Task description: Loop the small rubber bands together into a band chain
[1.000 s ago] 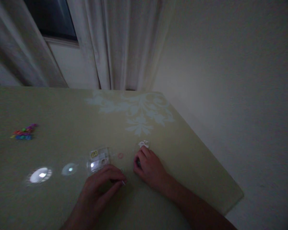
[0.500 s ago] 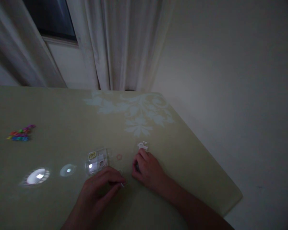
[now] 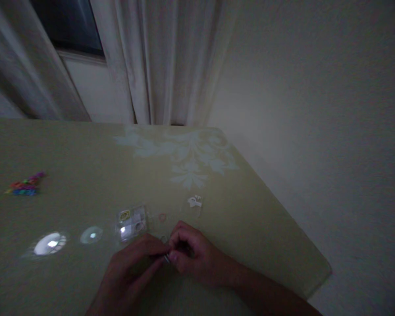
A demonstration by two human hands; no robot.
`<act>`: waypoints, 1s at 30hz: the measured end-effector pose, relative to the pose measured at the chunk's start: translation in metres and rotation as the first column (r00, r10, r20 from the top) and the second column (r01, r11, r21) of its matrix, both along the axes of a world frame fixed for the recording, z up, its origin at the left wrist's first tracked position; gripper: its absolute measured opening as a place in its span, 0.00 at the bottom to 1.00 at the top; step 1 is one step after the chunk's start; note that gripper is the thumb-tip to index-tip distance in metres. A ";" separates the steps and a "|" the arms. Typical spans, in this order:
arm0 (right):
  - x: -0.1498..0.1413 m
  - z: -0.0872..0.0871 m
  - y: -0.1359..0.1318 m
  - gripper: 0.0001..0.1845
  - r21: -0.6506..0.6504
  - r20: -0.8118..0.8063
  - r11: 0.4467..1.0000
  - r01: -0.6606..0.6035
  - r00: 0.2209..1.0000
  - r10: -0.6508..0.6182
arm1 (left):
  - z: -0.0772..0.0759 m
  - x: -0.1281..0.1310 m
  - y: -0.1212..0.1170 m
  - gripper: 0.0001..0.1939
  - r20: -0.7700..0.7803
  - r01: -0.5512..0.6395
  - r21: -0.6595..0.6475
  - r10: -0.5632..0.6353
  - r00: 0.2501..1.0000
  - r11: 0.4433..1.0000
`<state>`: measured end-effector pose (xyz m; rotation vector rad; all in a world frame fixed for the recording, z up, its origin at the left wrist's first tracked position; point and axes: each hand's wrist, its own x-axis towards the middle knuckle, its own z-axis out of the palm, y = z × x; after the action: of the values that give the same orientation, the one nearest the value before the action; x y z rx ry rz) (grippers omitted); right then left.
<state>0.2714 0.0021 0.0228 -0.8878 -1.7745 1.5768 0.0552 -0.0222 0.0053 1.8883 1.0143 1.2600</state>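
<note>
My left hand (image 3: 131,267) pinches a small, pale, thin piece (image 3: 166,258) between thumb and fingertips, low over the table. Against it, my right hand (image 3: 197,254) is closed, thumb and forefinger pressed together at the same spot; whatever those fingers hold is too small and dark to make out. Just beyond the fingertips lies a small pale ring (image 3: 163,239). A clear plastic divided box (image 3: 131,221) stands behind my left hand, with yellowish rings in one compartment. A small pinkish ring (image 3: 162,217) lies to the right of the box.
White flat pieces (image 3: 195,202) lie beyond my right hand. A heap of colourful small pieces (image 3: 26,184) sits at the far left. Bright light reflections show on the table (image 3: 85,175). Curtains (image 3: 164,61) and a wall (image 3: 316,109) border it.
My right hand has moved left and towards me, from the white pieces to my left hand's fingertips. My left hand has stayed nearly in place, still pinching the thin piece.
</note>
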 end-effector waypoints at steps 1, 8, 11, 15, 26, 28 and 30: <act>0.000 0.000 0.002 0.11 -0.025 -0.011 1.000 0.002 1.000 -0.002 | 0.000 0.000 0.000 0.09 0.000 -0.011 -0.004 0.011 1.000 1.000; 0.026 0.004 0.033 0.05 0.209 0.189 0.938 0.278 0.929 -0.318 | -0.002 -0.006 -0.001 0.07 -0.064 -0.124 0.003 0.124 0.990 0.992; 0.037 0.005 0.043 0.03 0.297 0.376 0.939 0.175 0.883 -0.283 | -0.001 -0.005 -0.002 0.07 -0.058 -0.134 -0.024 0.133 0.989 0.991; 0.041 0.008 0.043 0.08 0.319 0.557 0.948 -0.007 0.810 -0.182 | 0.005 -0.002 -0.001 0.06 -0.041 -0.147 -0.023 0.145 0.989 0.989; 0.040 0.006 0.040 0.05 0.258 0.592 0.966 -0.015 0.792 -0.146 | 0.002 -0.001 -0.001 0.06 -0.035 -0.157 -0.039 0.156 0.987 0.987; 0.041 0.006 0.041 0.04 0.244 0.548 0.969 0.030 0.820 -0.163 | 0.003 -0.001 -0.001 0.06 -0.031 -0.160 -0.051 0.158 0.987 0.986; 0.042 0.007 0.041 0.04 0.214 0.533 0.976 0.023 0.835 -0.136 | 0.004 -0.001 -0.001 0.06 -0.032 -0.155 -0.052 0.153 0.988 0.987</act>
<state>0.3139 0.0432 0.0293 -1.3906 -2.1990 1.1223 0.0546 -0.0236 0.0094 1.8189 1.2170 1.2822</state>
